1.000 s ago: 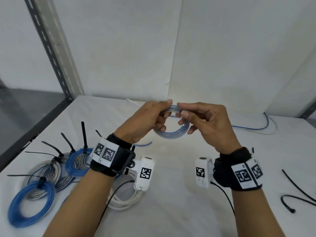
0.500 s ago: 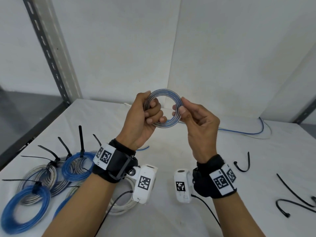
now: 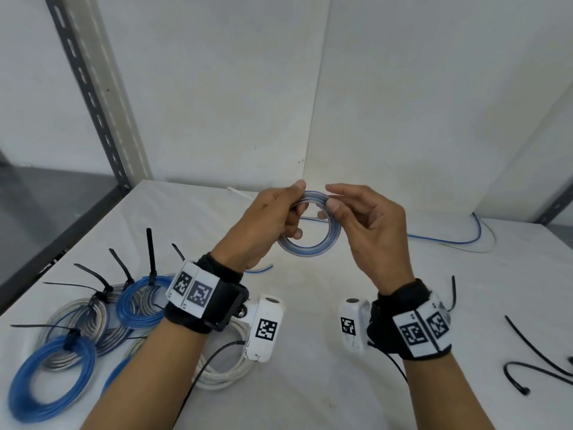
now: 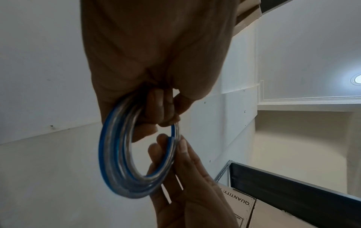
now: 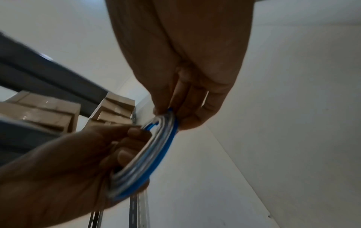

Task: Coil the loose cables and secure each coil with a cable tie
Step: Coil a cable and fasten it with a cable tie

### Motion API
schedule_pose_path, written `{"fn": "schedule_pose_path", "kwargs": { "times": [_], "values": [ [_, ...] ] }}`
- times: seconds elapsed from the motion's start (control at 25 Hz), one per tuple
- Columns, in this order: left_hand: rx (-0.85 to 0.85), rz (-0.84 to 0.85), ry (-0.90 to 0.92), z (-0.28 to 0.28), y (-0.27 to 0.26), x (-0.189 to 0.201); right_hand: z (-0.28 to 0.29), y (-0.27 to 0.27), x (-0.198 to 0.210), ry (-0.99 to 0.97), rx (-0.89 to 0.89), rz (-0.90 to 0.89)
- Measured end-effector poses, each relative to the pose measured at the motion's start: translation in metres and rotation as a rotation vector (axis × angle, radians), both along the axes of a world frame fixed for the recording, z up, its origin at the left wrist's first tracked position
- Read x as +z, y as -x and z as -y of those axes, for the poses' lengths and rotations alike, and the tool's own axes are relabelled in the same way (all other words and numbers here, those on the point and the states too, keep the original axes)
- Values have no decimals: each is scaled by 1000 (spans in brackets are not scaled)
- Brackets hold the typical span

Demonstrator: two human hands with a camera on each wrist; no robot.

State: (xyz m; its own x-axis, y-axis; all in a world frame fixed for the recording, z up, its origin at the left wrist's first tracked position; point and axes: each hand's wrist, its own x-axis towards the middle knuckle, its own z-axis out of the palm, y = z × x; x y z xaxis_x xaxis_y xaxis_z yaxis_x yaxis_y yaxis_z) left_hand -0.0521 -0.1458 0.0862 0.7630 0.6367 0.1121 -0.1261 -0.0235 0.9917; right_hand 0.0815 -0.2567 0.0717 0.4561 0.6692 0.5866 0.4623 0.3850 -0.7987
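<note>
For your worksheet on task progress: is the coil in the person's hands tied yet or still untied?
Untied. The coil shows no tie around it in any view; the left hand grips it, and the right hand pinches its top.

tied coils (image 3: 93, 315) left, loose ties (image 3: 533, 352) right

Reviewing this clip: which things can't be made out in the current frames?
- White coil, head view: left wrist camera covers most of it.
- Loose black cable ties, head view: cut off by the right edge.
- Held coil: the left hand hides its gripped section.
- Box lettering, left wrist view: only partly legible.
</note>
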Motion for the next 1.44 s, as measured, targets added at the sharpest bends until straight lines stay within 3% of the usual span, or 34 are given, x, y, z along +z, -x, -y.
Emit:
{"fn": "schedule_pose_path", "kwargs": {
  "times": [0.08,0.24,0.4,0.52,0.68,0.88,1.12,1.44],
  "values": [
    [30,60,24,1,0,1,-1,6,-1,-42,-57,-30],
    [69,145,102,2,1,6,-3,9,-3,5,14,-90],
    [-41,78,28,0,2,3,4,-3,4,-50,97,-188],
    [-110,-26,-238,-7,12,0,12,-12,3,97,136,-109],
    [-149,-109,-336,-8,15,-6,17,-16,3,307,180,0],
    [-165,-59,-326,7,8,-5,37,-21,12,326,138,4],
    [-107,51,-357,21,-3,-12,58,-21,20,313,20,133],
    [-267,11,-212,29,-16,-25,81,-23,13,387,-113,275]
  ]
}}
